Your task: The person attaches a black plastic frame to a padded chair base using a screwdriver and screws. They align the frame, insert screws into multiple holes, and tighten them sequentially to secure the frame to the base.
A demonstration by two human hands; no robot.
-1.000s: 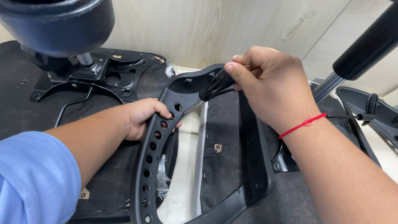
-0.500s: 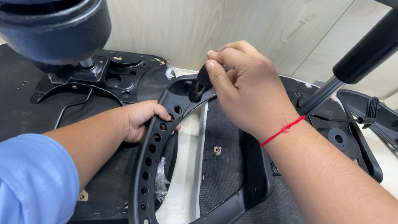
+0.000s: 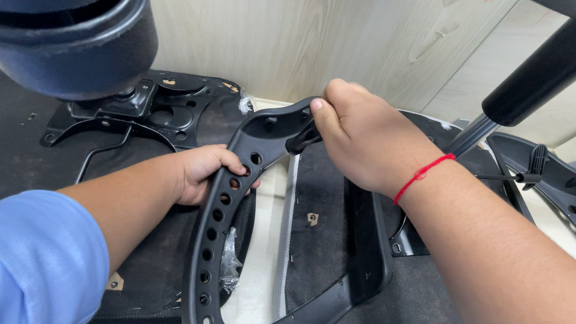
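Armrest (image 3: 219,249) unmoved; right hand (image 3: 360,138), fingers clamped on its top, shifted leftward; left hand (image 3: 203,170) still grips its side.

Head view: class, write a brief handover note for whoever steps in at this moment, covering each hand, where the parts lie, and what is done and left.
Left hand grips the perforated side of the black armrest loop.
Right hand is closed on a dark tool handle at the loop's top.
The loop lies across two upturned seat pads; a second armrest lies far right.
Done: loop positioned.
Left: cannot tell whether it is fastened.
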